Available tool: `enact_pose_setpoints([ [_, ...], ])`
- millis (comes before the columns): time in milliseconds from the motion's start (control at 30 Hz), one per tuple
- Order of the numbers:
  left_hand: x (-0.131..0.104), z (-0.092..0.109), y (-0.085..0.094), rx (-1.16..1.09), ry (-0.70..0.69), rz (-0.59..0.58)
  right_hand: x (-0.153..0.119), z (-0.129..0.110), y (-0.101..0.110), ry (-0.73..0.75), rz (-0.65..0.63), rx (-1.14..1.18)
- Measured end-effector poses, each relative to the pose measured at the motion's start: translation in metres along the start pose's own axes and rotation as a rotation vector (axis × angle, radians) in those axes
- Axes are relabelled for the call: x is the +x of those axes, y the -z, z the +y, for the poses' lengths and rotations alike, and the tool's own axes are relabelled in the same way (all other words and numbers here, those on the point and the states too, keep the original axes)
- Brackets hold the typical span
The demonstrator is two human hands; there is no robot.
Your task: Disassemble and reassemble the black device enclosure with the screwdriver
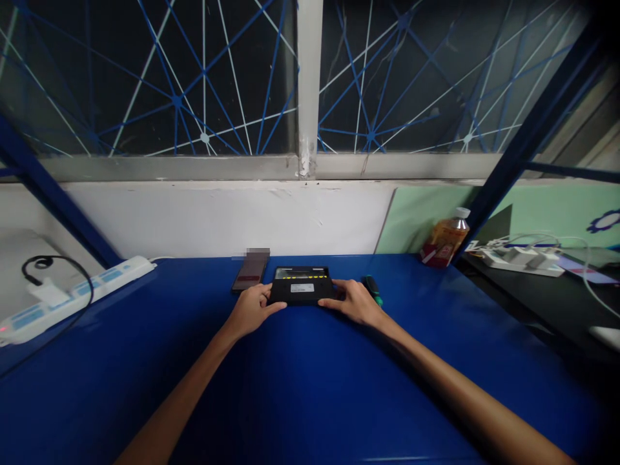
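Observation:
Both hands grip a flat black case point(300, 297) with a pale label on its face, held tilted above the blue table. My left hand point(254, 307) pinches its left end, thumb along the lower edge. At the right end, my right hand point(356, 301) has its thumb below and fingers on top. Just behind the case shows an open black tray point(278, 272) with a row of yellow pieces; whether the two are joined is hidden. Beside my right hand lies a screwdriver-like tool point(372, 288) with a black and green handle. A dark phone point(250, 271) lies past my left hand.
A white power strip point(109, 278) with a plug and black cable runs along the left of the blue table point(300, 387). At the back right stands a drink bottle point(445, 239). Another power strip point(520, 259) with cables sits on the dark surface at far right.

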State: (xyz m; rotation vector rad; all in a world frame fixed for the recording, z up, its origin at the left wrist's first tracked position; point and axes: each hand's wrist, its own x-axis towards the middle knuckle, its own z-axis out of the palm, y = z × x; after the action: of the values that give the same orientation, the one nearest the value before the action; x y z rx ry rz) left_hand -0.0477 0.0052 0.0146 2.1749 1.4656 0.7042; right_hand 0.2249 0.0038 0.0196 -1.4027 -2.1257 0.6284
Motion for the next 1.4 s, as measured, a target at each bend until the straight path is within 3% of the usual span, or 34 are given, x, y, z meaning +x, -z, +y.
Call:
enact_pose_setpoints([
  [300,-0.010,0.014,0.004,-0.202,0.148,-0.048,-0.008,-0.007,0.005,-0.075,-0.039,0.119],
  [433,-0.015,0.022,0.007,-0.099,0.133,-0.100,-0.013,-0.006,0.007,-0.089,-0.077,0.118],
  [700,-0.015,0.017,-0.002,0.222,0.025,0.044,-0.011,-0.005,0.007,0.022,-0.006,-0.058],
  [1000,-0.014,0.011,-0.009,0.272,0.017,0.024,-0.009,0.001,-0.001,0.010,0.005,-0.179],
  [1400,-0.017,0.017,-0.012,0.359,0.011,0.036,-0.007,0.001,-0.004,0.002,0.032,-0.234],
])
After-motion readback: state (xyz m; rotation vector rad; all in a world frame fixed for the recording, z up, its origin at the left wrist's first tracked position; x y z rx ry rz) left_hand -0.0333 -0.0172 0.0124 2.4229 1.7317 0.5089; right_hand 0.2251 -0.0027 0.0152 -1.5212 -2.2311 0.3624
